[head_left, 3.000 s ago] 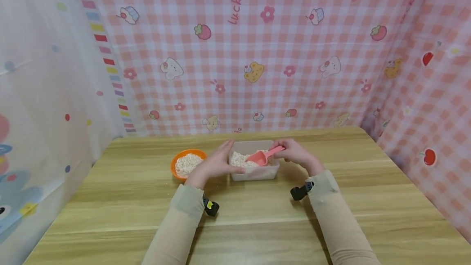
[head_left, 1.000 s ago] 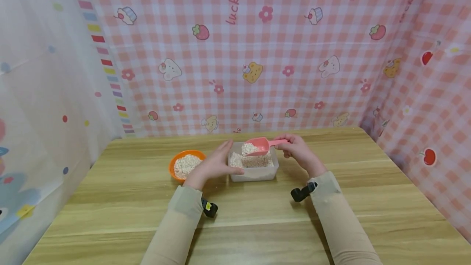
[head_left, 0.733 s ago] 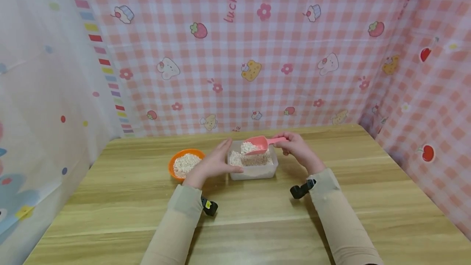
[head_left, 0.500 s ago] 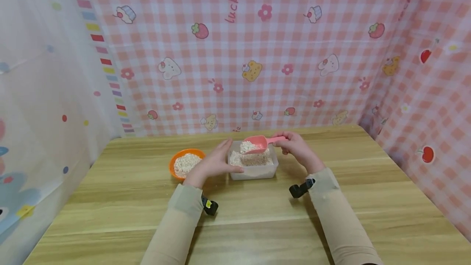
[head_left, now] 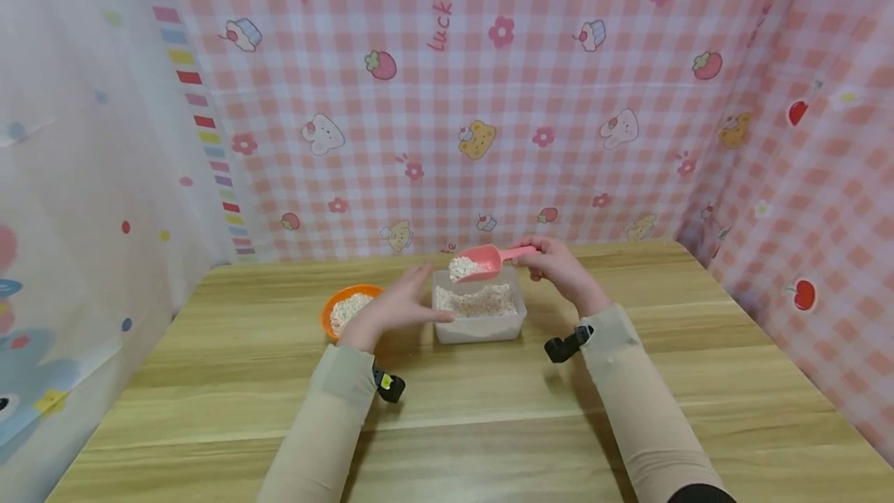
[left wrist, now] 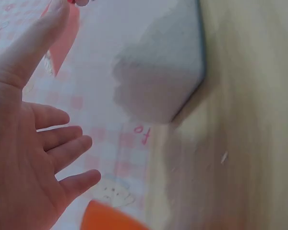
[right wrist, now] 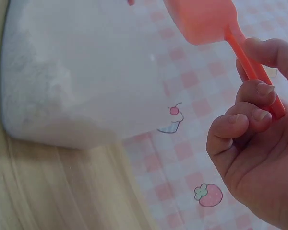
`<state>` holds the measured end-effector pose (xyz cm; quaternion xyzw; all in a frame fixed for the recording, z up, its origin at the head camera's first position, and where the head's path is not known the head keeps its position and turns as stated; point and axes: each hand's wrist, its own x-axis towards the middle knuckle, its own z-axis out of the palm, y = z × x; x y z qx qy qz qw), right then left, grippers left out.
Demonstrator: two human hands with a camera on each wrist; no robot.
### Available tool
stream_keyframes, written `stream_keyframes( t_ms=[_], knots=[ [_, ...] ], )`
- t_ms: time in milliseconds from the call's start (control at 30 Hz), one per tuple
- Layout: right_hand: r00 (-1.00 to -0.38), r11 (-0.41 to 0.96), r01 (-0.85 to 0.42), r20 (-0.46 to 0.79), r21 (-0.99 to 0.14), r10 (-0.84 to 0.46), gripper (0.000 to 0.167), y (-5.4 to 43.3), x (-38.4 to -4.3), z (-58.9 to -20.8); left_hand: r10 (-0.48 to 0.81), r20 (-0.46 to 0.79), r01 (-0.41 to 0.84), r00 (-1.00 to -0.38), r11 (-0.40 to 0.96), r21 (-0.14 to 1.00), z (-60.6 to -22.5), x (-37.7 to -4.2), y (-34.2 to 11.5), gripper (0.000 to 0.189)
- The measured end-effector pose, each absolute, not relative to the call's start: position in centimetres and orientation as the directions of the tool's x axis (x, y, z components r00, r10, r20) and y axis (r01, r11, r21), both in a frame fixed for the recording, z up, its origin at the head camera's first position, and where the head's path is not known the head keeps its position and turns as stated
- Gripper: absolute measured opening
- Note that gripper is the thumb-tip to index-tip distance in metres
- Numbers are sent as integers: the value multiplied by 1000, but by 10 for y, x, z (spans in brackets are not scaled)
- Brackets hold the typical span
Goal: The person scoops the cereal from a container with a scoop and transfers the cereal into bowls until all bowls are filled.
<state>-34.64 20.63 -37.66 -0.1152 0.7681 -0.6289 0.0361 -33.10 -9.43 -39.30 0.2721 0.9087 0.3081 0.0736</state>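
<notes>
So there's a pink-and-white checked cloth backdrop hanging right behind the far edge of a light wood-grain table. Everything sits toward that back edge, with a wide stretch of wood between the stuff and the right edge.

Biggest container is a translucent white rectangular plastic box, partly filled with pale flakes, surface uneven. To its left, well apart, is a round orange bowl holding more flakes, partly covered by the left hand. That hand is loosely spread and grasping nothing, just beside the box. The right hand grips the handle of a pink plastic scoop, which is up above the box with flakes in it.

Right wrist view shows the scoop's underside and the curled fingers; left wrist view shows a gap between fingers and box, plus a tiny pale fleck on the wood.
</notes>
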Motion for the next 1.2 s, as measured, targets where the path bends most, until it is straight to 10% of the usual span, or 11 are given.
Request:
stream_keyframes(
  t_ms=[1200],
  knots=[
    [-922, 113, -160, 107, -981, -371, 21, 134, -359, -376, 449, 29, 375, -893, 706, 601, -394, -316, -207, 116]
  ],
)
